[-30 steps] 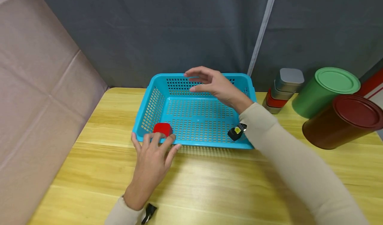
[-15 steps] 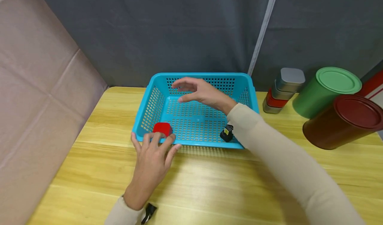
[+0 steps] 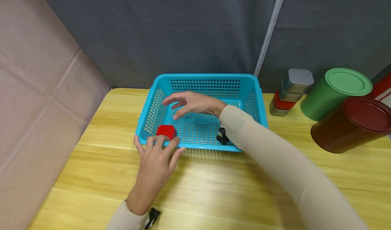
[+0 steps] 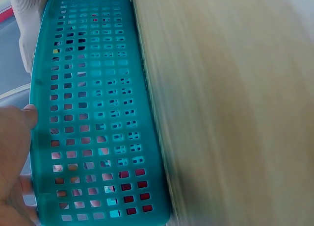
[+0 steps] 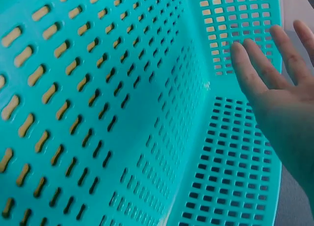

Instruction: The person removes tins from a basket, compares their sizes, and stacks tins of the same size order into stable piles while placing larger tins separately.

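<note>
A blue plastic basket (image 3: 201,147) with slotted walls stands on the wooden table. In its near left corner lies a small red rounded-square box (image 3: 166,130), partly behind fingers. My left hand (image 3: 155,162) grips the near rim beside that box, fingers bent over the edge; the left wrist view shows the thumb (image 4: 30,115) at the rim. My right hand (image 3: 195,103) hangs over the basket's interior in the head view, thumb and fingers spread apart with nothing between them. In the right wrist view its fingers (image 5: 250,71) extend in front of the slotted walls.
Right of the basket stands a stack of small rounded tins (image 3: 291,90), grey and red. Beyond it are a green canister (image 3: 334,95) and a dark red-brown canister (image 3: 348,126). A grey curtain (image 3: 171,33) hangs behind, and a pinkish cloth (image 3: 42,87) lies left.
My right hand has moved left and toward me over the basket, closer to the red box. The left hand stays at the rim; the basket and box have not moved.
</note>
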Action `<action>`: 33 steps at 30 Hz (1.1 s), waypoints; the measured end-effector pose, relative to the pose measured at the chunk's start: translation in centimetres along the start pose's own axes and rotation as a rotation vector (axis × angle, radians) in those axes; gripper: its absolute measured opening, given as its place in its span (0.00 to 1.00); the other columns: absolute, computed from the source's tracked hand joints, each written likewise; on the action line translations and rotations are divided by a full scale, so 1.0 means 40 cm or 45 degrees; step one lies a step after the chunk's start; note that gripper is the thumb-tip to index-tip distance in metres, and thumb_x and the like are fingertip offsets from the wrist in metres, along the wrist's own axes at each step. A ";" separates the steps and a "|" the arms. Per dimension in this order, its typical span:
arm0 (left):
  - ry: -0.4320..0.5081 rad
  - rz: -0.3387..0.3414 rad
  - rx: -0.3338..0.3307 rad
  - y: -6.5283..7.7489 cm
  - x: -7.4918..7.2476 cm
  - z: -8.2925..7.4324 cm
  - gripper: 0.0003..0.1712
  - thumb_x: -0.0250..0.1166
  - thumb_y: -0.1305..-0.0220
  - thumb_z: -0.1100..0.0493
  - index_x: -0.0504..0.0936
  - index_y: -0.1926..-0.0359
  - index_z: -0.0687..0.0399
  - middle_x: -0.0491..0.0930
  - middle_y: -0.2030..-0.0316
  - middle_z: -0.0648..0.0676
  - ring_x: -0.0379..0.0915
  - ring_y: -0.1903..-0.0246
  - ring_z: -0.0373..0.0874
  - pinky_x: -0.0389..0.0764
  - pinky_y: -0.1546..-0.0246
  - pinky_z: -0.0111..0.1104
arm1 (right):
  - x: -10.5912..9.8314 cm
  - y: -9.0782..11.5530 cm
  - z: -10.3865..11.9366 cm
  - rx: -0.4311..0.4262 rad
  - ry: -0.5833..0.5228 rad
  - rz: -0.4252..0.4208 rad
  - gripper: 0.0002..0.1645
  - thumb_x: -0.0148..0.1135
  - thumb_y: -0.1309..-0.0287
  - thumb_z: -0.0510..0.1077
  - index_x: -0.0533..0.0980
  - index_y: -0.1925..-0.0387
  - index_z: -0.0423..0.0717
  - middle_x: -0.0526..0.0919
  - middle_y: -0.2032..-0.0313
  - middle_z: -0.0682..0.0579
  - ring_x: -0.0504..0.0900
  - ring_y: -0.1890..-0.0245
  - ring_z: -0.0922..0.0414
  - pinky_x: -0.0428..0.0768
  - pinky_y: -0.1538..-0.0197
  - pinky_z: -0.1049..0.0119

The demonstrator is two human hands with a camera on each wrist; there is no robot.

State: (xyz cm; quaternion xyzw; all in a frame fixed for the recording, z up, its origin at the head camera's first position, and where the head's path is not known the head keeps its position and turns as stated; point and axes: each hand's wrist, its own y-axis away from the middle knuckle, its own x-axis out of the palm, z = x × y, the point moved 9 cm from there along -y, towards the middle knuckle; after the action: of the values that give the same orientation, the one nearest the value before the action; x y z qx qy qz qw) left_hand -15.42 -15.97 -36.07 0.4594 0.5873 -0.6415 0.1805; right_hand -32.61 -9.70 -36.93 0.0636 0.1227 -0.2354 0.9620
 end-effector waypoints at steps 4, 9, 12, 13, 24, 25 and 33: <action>0.004 0.010 -0.003 -0.002 0.001 -0.001 0.37 0.41 0.19 0.31 0.89 0.52 0.50 0.83 0.59 0.61 0.74 0.51 0.65 0.46 0.37 0.84 | 0.019 -0.015 -0.010 0.029 -0.033 0.062 0.39 0.68 0.36 0.37 0.66 0.25 0.41 0.67 0.24 0.43 0.67 0.24 0.38 0.75 0.27 0.52; 0.004 0.004 0.002 -0.003 0.000 -0.003 0.38 0.40 0.19 0.31 0.89 0.53 0.49 0.83 0.59 0.61 0.74 0.51 0.65 0.46 0.38 0.84 | 0.040 -0.025 -0.029 0.092 -0.055 0.105 0.40 0.69 0.36 0.38 0.67 0.25 0.44 0.68 0.24 0.46 0.67 0.24 0.40 0.75 0.28 0.53; 0.003 0.006 0.003 -0.004 0.000 -0.004 0.38 0.39 0.19 0.31 0.89 0.53 0.49 0.83 0.58 0.60 0.74 0.51 0.65 0.46 0.38 0.84 | 0.051 -0.034 -0.037 0.120 -0.055 0.128 0.40 0.69 0.36 0.38 0.67 0.25 0.46 0.69 0.25 0.48 0.68 0.25 0.41 0.76 0.29 0.54; 0.004 0.008 0.002 -0.004 0.000 -0.004 0.38 0.39 0.19 0.31 0.89 0.53 0.49 0.83 0.58 0.60 0.74 0.51 0.65 0.46 0.37 0.84 | 0.054 -0.037 -0.040 0.128 -0.058 0.136 0.39 0.69 0.36 0.38 0.67 0.25 0.46 0.69 0.25 0.48 0.68 0.24 0.41 0.76 0.29 0.55; -0.005 0.039 -0.024 0.000 0.001 0.000 0.38 0.38 0.20 0.31 0.88 0.52 0.48 0.82 0.58 0.60 0.73 0.49 0.64 0.46 0.37 0.84 | 0.102 -0.053 -0.065 0.237 -0.154 0.275 0.37 0.65 0.33 0.35 0.67 0.25 0.48 0.69 0.25 0.53 0.69 0.26 0.49 0.78 0.30 0.57; -0.004 0.040 -0.023 0.000 0.001 0.000 0.38 0.38 0.20 0.31 0.88 0.52 0.48 0.82 0.58 0.60 0.73 0.49 0.64 0.46 0.37 0.84 | 0.104 -0.053 -0.067 0.246 -0.153 0.282 0.37 0.65 0.33 0.35 0.67 0.25 0.48 0.69 0.25 0.52 0.69 0.26 0.49 0.78 0.31 0.56; -0.010 0.016 -0.011 0.002 -0.002 0.000 0.37 0.39 0.19 0.31 0.88 0.53 0.47 0.82 0.59 0.59 0.74 0.50 0.64 0.47 0.37 0.84 | 0.118 -0.048 -0.088 0.319 -0.071 0.352 0.38 0.65 0.35 0.37 0.67 0.26 0.51 0.66 0.23 0.53 0.71 0.29 0.53 0.79 0.33 0.53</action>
State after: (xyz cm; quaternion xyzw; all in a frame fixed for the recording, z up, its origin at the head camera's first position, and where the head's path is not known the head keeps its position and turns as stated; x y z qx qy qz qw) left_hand -15.32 -16.03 -36.06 0.4597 0.5864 -0.6396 0.1888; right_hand -30.20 -12.83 -41.68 0.1926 0.0558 -0.1162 0.9728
